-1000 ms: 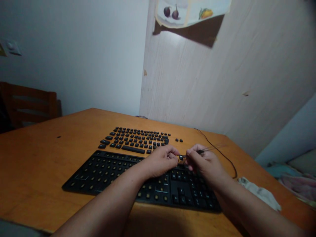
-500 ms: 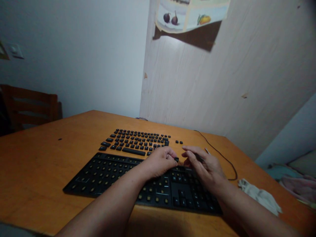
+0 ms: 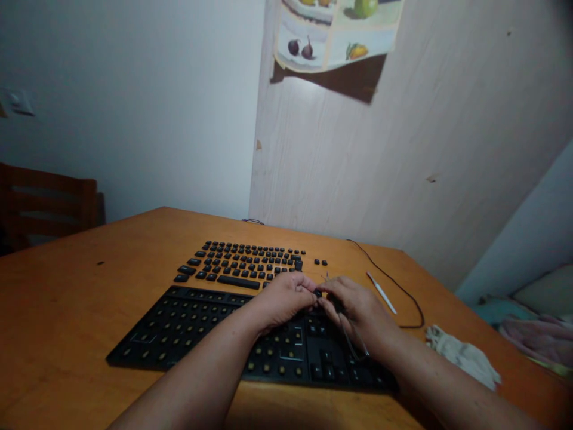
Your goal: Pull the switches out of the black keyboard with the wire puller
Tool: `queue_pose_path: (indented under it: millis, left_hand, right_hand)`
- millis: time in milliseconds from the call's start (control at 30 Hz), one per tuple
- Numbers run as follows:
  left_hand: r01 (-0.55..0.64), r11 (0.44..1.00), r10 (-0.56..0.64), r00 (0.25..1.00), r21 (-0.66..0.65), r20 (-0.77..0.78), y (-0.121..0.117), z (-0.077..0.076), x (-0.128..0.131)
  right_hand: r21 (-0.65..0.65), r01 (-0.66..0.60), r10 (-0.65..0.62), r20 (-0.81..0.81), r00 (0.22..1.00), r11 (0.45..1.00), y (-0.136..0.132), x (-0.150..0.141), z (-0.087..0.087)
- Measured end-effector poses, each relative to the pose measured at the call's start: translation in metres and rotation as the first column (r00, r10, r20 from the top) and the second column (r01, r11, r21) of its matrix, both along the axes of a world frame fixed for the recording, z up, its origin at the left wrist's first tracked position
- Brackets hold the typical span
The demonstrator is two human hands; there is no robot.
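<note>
My left hand [image 3: 286,298] is closed above the upper middle of a black keyboard [image 3: 179,325], pinching a small black keycap [image 3: 317,293] between thumb and fingers. The fingertips of my right hand [image 3: 358,301] meet the same keycap from the other side. Tucked in the right palm is a wire keycap puller [image 3: 360,356], its thin wire loop sticking out toward me and its dark handle partly hidden. Bare switch stems cover the keyboard's left and middle part, while keys still sit on its right part, below my right hand.
Behind the keyboard, removed keycaps [image 3: 239,282] lie in keyboard-like rows on the wooden table [image 3: 129,239]. A white pen-like stick [image 3: 382,292], a dark cable [image 3: 403,285] and a pale cloth [image 3: 463,356] are to the right. One small dark piece [image 3: 100,263] lies far left.
My right hand has come left, its fingertips now at the keycap in my left hand. The puller's wire loop has turned into sight, and the white stick is uncovered. The view has tilted slightly up.
</note>
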State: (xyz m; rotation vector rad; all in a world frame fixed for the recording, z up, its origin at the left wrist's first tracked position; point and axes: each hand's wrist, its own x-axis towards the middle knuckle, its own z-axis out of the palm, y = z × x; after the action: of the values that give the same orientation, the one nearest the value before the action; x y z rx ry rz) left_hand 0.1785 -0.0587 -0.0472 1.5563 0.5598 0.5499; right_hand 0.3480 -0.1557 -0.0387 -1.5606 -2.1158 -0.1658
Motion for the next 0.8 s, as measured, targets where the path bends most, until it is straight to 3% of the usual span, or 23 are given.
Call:
queue_pose_path:
  millis: [100, 200, 300, 433, 633, 800]
  left_hand:
    - [0.003, 0.999, -0.002, 1.000, -0.048, 0.025, 0.000, 0.001, 0.001]
    - [-0.015, 0.998, 0.016, 1.000, -0.060, 0.010, 0.001, 0.001, 0.001]
    - [-0.033, 0.998, 0.032, 0.999, -0.044, -0.025, 0.002, 0.001, 0.001]
    - [-0.033, 0.999, 0.032, 0.999, -0.021, -0.037, 0.002, 0.002, 0.001]
    - [-0.023, 1.000, 0.023, 1.000, -0.010, -0.012, 0.002, 0.002, 0.000]
    - [-0.021, 1.000, 0.021, 1.000, -0.008, -0.017, 0.003, 0.000, 0.001]
  right_hand:
    - [0.003, 0.041, -0.041, -0.026, 0.999, 0.999, 0.008, 0.012, 0.004]
    - [-0.011, 0.173, -0.174, -0.044, 0.984, 0.985, 0.026, 0.037, 0.009]
    - [-0.149, 0.321, -0.323, 0.013, 0.946, 0.935, 0.051, 0.068, 0.011]
    - [-0.206, 0.391, -0.386, 0.065, 0.920, 0.897, 0.079, 0.097, 0.004]
    - [-0.254, 0.488, -0.467, 0.142, 0.873, 0.835, 0.109, 0.110, -0.015]
    - [-0.274, 0.524, -0.483, 0.205, 0.851, 0.807, 0.127, 0.112, -0.020]
